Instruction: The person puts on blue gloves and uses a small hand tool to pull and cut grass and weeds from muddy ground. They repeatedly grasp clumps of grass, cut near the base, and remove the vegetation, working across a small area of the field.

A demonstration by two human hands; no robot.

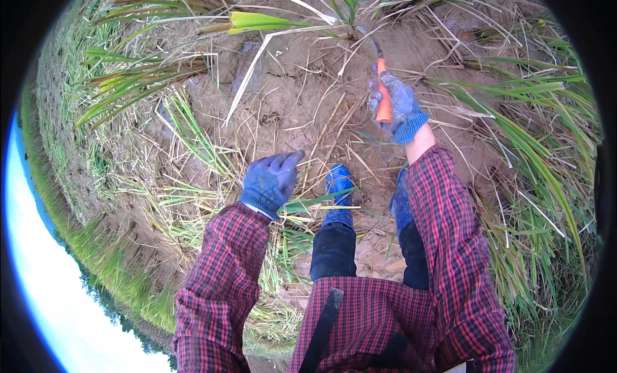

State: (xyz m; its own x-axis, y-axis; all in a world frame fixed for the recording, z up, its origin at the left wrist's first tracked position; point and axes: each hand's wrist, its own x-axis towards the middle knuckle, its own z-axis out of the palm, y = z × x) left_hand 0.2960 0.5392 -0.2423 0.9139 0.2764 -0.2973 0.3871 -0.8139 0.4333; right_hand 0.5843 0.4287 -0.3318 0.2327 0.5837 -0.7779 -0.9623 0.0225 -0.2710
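My right hand (pixel 396 102), in a soiled grey-blue knit glove, grips the orange handle (pixel 383 100) of a sickle. The sickle's dark, curved metal blade (pixel 375 44) reaches away from me, its tip at the base of a leafy rice-like plant (pixel 349 16). My left hand (pixel 272 177), in a blue-purple glove, hovers over the ground with its back up and its fingers extended. Nothing shows in it, though its palm is hidden. Cut green stalks (pixel 197 134) lie on the mud just beyond it.
Blue rubber boots (pixel 340 189) stand on brown mud (pixel 294 98) strewn with straw. Uncut clumps (pixel 530 112) lean in from the right. More tufts (pixel 149 79) stand at the far left. Standing crop (pixel 120 262) borders the field at lower left.
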